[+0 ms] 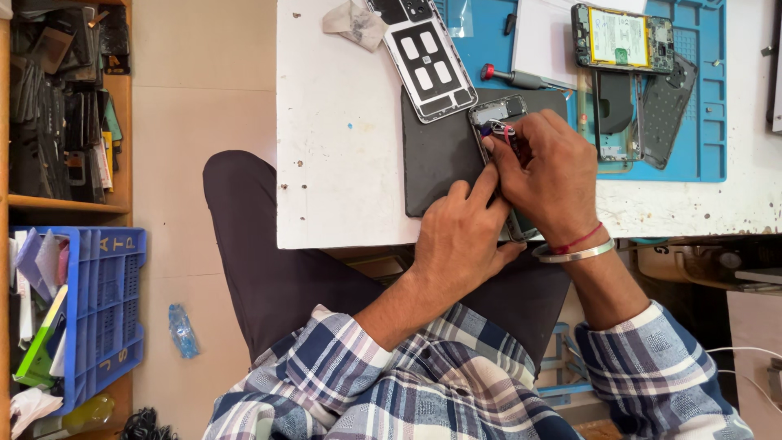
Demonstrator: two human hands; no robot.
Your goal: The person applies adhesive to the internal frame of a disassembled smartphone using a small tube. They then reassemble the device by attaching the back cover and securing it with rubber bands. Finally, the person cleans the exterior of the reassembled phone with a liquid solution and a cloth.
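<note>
An opened phone (pixel 498 111) lies on a dark grey mat (pixel 440 155) at the near edge of a white table (pixel 342 147). My left hand (pixel 460 232) rests on the mat with its index finger pressing along the phone's left side. My right hand (pixel 544 175) covers most of the phone and pinches a small tool with a red and purple handle (pixel 502 130) against the phone's upper part. The phone's lower half is hidden under both hands. A silver bangle and a red thread sit on my right wrist.
A blue work mat (pixel 709 122) at the back holds another opened phone with its battery showing (pixel 623 38), a phone back frame (pixel 428 61), dark covers, a red-tipped screwdriver (pixel 513 77) and white paper. A crumpled tissue (pixel 354 23) lies nearby. Left: shelves of parts and a blue crate (pixel 106 301).
</note>
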